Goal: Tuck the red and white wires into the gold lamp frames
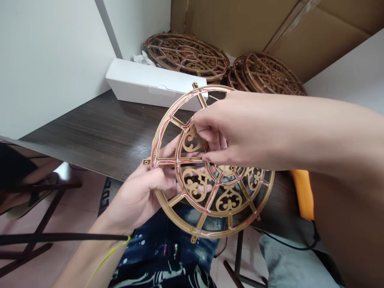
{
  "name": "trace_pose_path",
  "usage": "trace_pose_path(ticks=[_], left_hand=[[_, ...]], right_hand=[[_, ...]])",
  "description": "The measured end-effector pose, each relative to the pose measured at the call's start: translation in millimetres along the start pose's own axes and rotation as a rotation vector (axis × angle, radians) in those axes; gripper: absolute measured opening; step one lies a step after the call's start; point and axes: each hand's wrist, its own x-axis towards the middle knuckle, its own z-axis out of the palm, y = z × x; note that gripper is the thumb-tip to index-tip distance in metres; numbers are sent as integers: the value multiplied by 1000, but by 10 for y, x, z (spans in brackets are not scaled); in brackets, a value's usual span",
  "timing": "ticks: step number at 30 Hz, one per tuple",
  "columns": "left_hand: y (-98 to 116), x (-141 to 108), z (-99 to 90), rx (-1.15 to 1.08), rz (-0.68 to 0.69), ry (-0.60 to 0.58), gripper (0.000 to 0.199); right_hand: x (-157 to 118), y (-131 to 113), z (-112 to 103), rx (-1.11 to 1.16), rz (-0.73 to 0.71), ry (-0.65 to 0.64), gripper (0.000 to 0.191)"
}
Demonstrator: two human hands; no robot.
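A round gold openwork frame (199, 213) is held tilted above my lap, with red and white wires running along its ring and spokes. My left hand (150, 186) grips its left side, thumb on the front and fingers spread behind the openings. My right hand (216, 128) reaches over the frame from the right, fingers curled and the thumb against a spoke near the middle. Whether those fingers pinch a wire is hidden by the hand itself.
Behind the frame, a long white box (138, 82) lies on the dark table (78, 128). Similar wired frames are stacked at the back (186, 56) and back right (273, 74), before a cardboard wall. Something orange (303, 194) is under my right arm.
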Motion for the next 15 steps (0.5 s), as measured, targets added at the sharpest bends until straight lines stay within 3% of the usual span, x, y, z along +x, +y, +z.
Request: trace_pose_path(ticks=[2, 7, 15], left_hand=[[10, 15, 9, -17, -14, 7, 89], [40, 19, -12, -57, -43, -17, 86], [5, -32, -114, -91, -45, 24, 88]], right_hand=[[-38, -9, -25, -118, -61, -105, 36], [-126, 17, -95, -95, -97, -60, 18], [-246, 84, -220, -142, -54, 11, 7]])
